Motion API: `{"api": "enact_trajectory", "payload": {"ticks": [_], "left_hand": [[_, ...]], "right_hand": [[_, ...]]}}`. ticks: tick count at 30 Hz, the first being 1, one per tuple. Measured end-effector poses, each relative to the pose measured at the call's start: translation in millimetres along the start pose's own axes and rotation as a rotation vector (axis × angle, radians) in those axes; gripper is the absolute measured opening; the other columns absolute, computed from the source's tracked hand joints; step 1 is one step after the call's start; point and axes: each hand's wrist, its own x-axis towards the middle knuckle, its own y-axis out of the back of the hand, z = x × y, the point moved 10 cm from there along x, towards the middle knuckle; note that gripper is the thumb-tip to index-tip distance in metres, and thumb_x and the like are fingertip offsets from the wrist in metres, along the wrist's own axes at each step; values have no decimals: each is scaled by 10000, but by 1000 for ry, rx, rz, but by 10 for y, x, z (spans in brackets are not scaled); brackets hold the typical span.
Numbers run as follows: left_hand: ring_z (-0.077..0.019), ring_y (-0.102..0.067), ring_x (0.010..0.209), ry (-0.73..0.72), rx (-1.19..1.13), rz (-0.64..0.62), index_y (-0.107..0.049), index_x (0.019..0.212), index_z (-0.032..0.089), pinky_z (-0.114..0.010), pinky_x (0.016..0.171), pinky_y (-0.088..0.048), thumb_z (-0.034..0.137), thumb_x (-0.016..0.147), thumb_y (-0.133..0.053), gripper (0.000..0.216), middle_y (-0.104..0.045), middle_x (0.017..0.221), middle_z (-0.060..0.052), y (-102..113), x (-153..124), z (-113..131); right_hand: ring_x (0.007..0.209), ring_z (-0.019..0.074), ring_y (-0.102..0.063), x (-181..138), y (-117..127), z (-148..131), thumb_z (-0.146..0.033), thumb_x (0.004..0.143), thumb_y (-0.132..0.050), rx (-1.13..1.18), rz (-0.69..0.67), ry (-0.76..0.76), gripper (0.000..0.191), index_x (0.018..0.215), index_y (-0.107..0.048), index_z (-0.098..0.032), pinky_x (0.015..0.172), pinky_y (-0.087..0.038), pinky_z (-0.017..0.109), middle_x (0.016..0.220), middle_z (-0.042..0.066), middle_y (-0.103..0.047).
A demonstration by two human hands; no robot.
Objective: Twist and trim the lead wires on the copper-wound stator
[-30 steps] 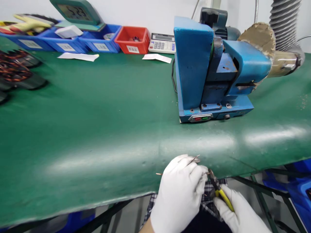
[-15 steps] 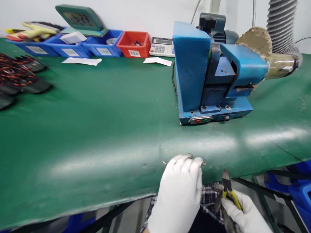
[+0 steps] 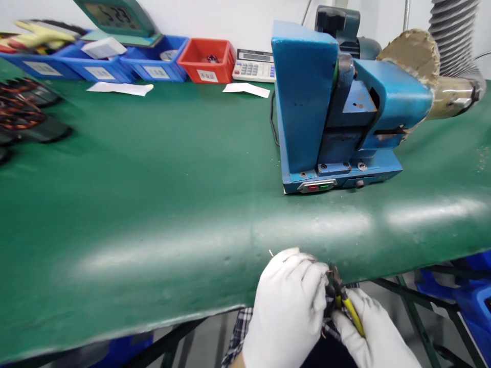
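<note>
left hand (image 3: 287,301) closed on thin wire ends (image 3: 271,253) | right hand (image 3: 378,332) clamped on cutters (image 3: 343,301) by yellow handles | wire judged light, springy, best pinched near cut

Bright overhead glare, blurred and warped edges.

I see both hands in white gloves: my left hand (image 3: 286,306) and my right hand (image 3: 374,335) at the bottom of the frame. The cutters (image 3: 345,304) between them have yellow handles and dark metal tips. Below them shows a black-and-white checked cloth (image 3: 236,340). The desk (image 3: 153,194) is deep green and glossy. At centre right stands a blue machine (image 3: 330,102) with red and green buttons. Along the top sit blue bins (image 3: 153,69), a red bin (image 3: 207,61) and a pale grey calculator (image 3: 253,66).
</note>
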Motion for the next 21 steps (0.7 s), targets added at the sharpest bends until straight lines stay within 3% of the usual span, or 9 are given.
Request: {"api": "enact_trajectory", "payload": {"ticks": [6,11,16,21], "left_hand": [[-201,-612,792,-7,4,3,-625,852,186,-434,868,-471,111,798,-429,216,-680,819,-42,-16,-4,1],[-196,-610,801,-6,5,-3,-626,856,180,-422,875,-463,115,818,-435,206,-677,821,-39,-28,-16,13],[-180,-606,799,-16,-24,-20,-625,846,187,-399,867,-456,122,842,-440,197,-673,791,-19,-37,12,-9],[-172,-591,790,-175,-17,-124,-629,871,197,-382,818,-476,176,877,-439,191,-649,774,-23,-93,277,28]], "right_hand": [[1042,278,-634,12,-68,-95,-373,808,-457,-18,-48,46,452,1192,-624,-202,915,-487,342,1167,87,-671],[957,310,-651,-27,-59,118,-609,791,-494,36,43,-55,526,1051,-687,-194,908,-482,361,963,124,-722],[1057,328,-601,-63,184,334,-763,672,-566,375,248,-221,697,1003,-680,-160,936,-472,363,1066,137,-690],[1017,313,-627,47,360,204,-663,633,-705,656,221,-188,588,931,-693,-157,867,-519,321,976,100,-722]]}}
